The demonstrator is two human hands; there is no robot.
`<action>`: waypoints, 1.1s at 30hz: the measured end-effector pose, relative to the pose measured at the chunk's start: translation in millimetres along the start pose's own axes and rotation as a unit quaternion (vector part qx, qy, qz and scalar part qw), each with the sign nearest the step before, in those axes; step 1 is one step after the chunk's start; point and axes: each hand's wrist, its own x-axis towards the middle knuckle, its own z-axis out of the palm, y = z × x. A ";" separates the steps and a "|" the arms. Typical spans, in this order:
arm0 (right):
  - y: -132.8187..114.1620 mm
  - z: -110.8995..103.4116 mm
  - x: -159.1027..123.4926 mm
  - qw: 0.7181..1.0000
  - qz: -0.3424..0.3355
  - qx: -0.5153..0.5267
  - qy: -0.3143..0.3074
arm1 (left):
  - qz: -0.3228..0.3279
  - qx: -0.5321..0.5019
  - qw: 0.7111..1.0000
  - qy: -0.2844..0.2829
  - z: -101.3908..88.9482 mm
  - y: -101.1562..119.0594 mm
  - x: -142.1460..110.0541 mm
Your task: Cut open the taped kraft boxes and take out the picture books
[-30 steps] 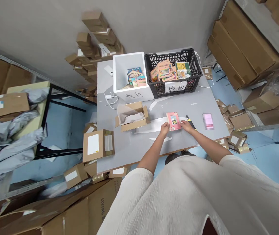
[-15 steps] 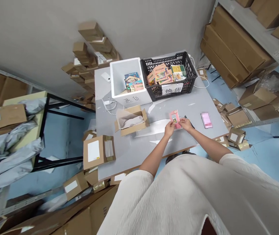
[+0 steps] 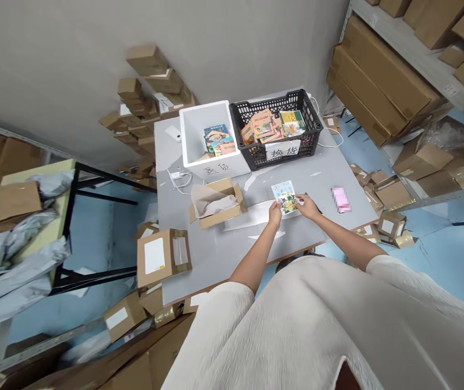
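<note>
A thin book (image 3: 284,196) with a light-blue, colourful illustrated cover is held over the front part of the grey table (image 3: 199,260). My left hand (image 3: 275,212) is closed on its lower left edge, and my right hand (image 3: 307,206) grips it at the lower right. Under and to the left of the book lies a strip of white paper (image 3: 252,215). A dark thin object (image 3: 319,209), partly hidden by my right hand, rests beside it. Left of the hands stands an open cardboard box (image 3: 223,215) with whitish wrapping inside.
At the back stand a white foam box (image 3: 216,168) and a black plastic crate (image 3: 315,132), both holding books. A pink blurred item (image 3: 341,199) lies on the right. A cardboard box (image 3: 162,259) sits at the left table corner. Shelves and stacked cartons (image 3: 382,81) surround the table.
The pink cover between my hands has given way to the light-blue illustrated one. Both hands remain at nearly the same spot. The view has shifted slightly.
</note>
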 end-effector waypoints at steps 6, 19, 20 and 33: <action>0.6 -6.8 1.3 0.992 0.068 0.049 -0.091 | -0.016 -0.060 0.998 -0.022 -11.3 6.7 -8.3; -38.5 15.5 -3.7 0.988 0.049 0.144 -0.030 | 0.063 0.094 0.993 -0.036 -67.5 34.6 -18.2; -42.0 16.7 -2.4 0.988 0.048 0.147 -0.027 | 0.075 0.103 0.991 -0.036 -70.7 37.1 -16.3; -88.7 0.9 49.0 0.986 -0.046 0.139 -0.079 | 0.165 0.125 0.978 0.005 -66.1 79.8 31.9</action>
